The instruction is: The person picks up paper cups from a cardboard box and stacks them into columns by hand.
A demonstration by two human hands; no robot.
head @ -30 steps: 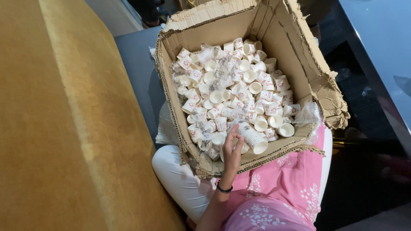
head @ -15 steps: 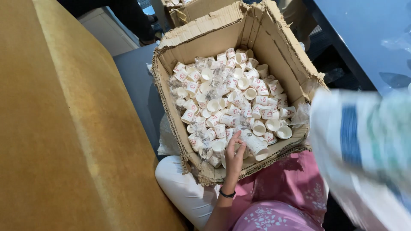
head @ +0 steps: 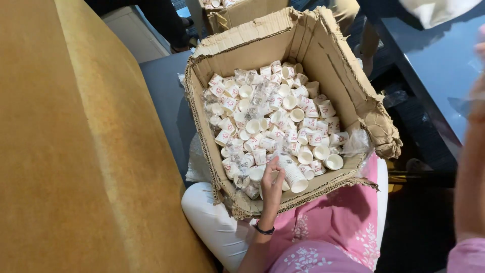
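Fingers of the left hand (head: 273,183) grip a stack of paper cups (head: 292,173) inside the cardboard box (head: 323,55); the right hand (head: 472,151) is blurred, its grip unclear.

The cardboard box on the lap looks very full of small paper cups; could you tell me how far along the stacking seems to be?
Done: one short stack of cups stands nested at the near edge of the cardboard box. In hand: the left hand holds that stack; the right hand is blurred at the frame's edge, its grip unclear. Left: nearly everything, as loose cups cover the box floor, some in clear wrap.
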